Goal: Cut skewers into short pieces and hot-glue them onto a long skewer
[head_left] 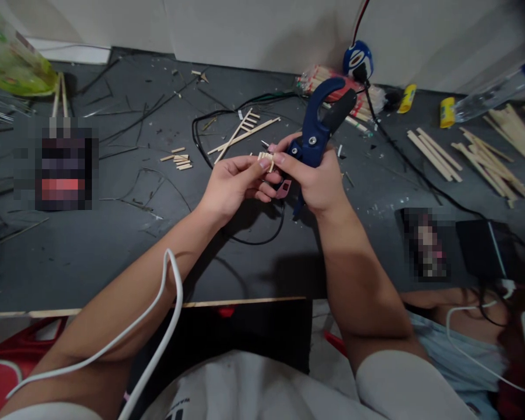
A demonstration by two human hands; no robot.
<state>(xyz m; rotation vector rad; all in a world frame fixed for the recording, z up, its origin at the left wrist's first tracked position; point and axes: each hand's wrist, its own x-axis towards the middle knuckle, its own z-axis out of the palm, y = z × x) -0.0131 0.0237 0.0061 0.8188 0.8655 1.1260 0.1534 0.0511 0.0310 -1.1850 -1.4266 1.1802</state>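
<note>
My left hand is closed, its thumb and fingers pinching a small bunch of short wooden sticks. From the other side, the thumb of my right hand presses against the same sticks. A blue-and-black hand tool with round metal screws rests in the grip of that hand; its exact kind cannot be made out. Below the fingers shows a pinkish part, with a black cord near it. Just beyond, a thin metal tip sticks out. Further left on the dark table lie short cut sticks and a joined stick frame.
Bundled wooden sticks lie at right, near a phone and a black box. A black cable crosses from a blue plug. A blurred-out device and dark wires are at left. A white cable crosses my left arm.
</note>
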